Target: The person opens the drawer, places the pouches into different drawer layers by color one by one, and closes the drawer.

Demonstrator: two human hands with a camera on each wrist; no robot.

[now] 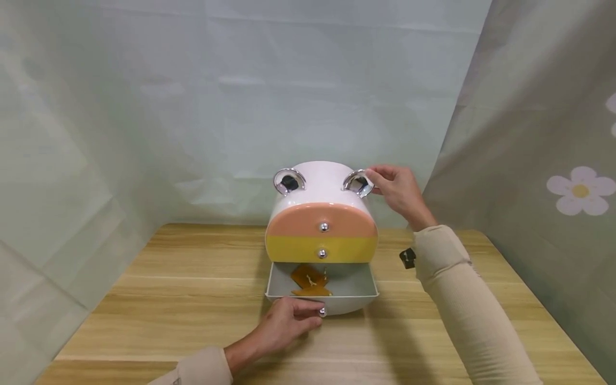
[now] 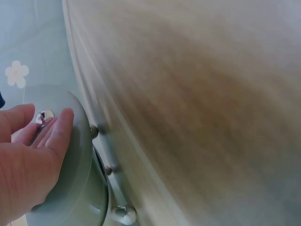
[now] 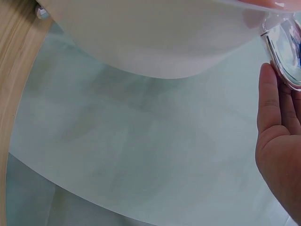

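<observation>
A small rounded white cabinet (image 1: 321, 184) with two chrome ears stands on the wooden table (image 1: 168, 299). Its pink top drawer (image 1: 321, 220) and yellow middle drawer (image 1: 321, 248) are closed. The grey bottom drawer (image 1: 358, 289) is pulled out, and an amber piece (image 1: 310, 280) lies inside. My left hand (image 1: 289, 321) lies against that drawer's front (image 2: 77, 188), fingers fairly straight on either side of its chrome knob (image 2: 45, 115). My right hand (image 1: 397, 190) holds the right chrome ear (image 1: 357, 183) with thumb and fingertips; the right wrist view shows this ear (image 3: 284, 42) beside the hand (image 3: 280, 155).
Pale green cloth hangs behind the table and at its left. A grey curtain with a white flower (image 1: 579, 190) closes the right side. The table's bare wood extends left, right and in front of the cabinet. A black clip (image 1: 407, 258) sits on my right sleeve.
</observation>
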